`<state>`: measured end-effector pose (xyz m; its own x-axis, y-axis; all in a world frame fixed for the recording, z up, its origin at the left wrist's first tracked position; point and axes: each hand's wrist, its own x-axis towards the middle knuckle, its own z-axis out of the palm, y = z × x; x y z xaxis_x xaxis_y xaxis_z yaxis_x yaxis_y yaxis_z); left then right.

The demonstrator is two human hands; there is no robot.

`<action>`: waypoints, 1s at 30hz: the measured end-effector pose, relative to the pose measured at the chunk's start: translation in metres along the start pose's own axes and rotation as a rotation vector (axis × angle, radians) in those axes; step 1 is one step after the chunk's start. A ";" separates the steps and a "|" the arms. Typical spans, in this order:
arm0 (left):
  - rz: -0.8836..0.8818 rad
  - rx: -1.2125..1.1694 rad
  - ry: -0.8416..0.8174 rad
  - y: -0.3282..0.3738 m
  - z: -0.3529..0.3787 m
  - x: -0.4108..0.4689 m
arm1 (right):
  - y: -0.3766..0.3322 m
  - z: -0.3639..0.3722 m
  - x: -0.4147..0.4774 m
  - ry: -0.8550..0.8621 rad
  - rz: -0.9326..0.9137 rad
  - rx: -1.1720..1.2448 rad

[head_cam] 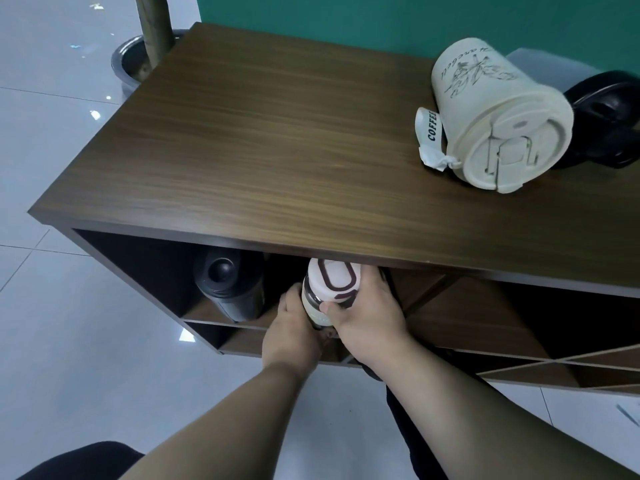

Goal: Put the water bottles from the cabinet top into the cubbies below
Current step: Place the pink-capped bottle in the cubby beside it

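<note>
A bottle with a pale pink lid and dark loop handle (333, 282) is held upright at the mouth of the top-left cubby, just under the cabinet top's front edge. My left hand (290, 332) grips its left side and my right hand (367, 315) wraps its right side, thumb on the lid's rim. A black bottle (225, 289) stands inside the same cubby, to the left. On the wooden cabinet top (259, 133) at the right stand a cream coffee cup (498, 116) and, behind it, a black bottle (609, 123).
A white coffee sachet (429, 136) lies beside the cream cup. A metal pot with a trunk (138, 60) stands on the tiled floor at the cabinet's back left corner. Cubbies with diagonal dividers (519, 327) lie to the right. A green wall is behind.
</note>
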<state>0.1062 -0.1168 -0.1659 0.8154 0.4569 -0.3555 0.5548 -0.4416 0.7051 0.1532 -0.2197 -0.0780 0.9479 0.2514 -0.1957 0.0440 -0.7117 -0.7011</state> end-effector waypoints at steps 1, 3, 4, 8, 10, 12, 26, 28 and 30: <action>0.000 -0.006 -0.001 -0.001 0.000 0.000 | 0.000 0.001 -0.001 0.007 0.004 0.008; 0.008 -0.010 -0.003 -0.003 -0.002 -0.001 | 0.000 0.002 -0.002 0.023 0.009 0.025; 0.009 -0.008 -0.005 -0.004 -0.003 -0.001 | 0.000 0.004 -0.002 0.033 0.010 0.032; 0.030 0.048 -0.023 -0.008 -0.007 0.001 | -0.001 0.009 -0.005 0.100 0.000 0.065; 0.050 0.087 -0.044 -0.011 -0.008 0.003 | -0.001 0.010 -0.006 0.119 0.006 0.097; 0.059 0.112 -0.057 -0.013 -0.008 0.004 | 0.000 0.011 -0.006 0.128 0.008 0.111; 0.132 0.006 -0.135 -0.028 -0.008 0.002 | 0.003 0.006 -0.016 0.080 0.019 0.127; 0.134 -0.015 -0.177 -0.035 -0.010 -0.001 | 0.004 0.003 -0.023 0.041 0.036 0.082; 0.136 -0.034 -0.203 -0.035 -0.015 -0.007 | 0.003 -0.003 -0.031 0.021 0.028 0.047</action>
<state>0.0785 -0.0930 -0.1794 0.9007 0.2290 -0.3693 0.4344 -0.4609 0.7738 0.1249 -0.2316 -0.0716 0.9551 0.2177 -0.2011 0.0034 -0.6866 -0.7270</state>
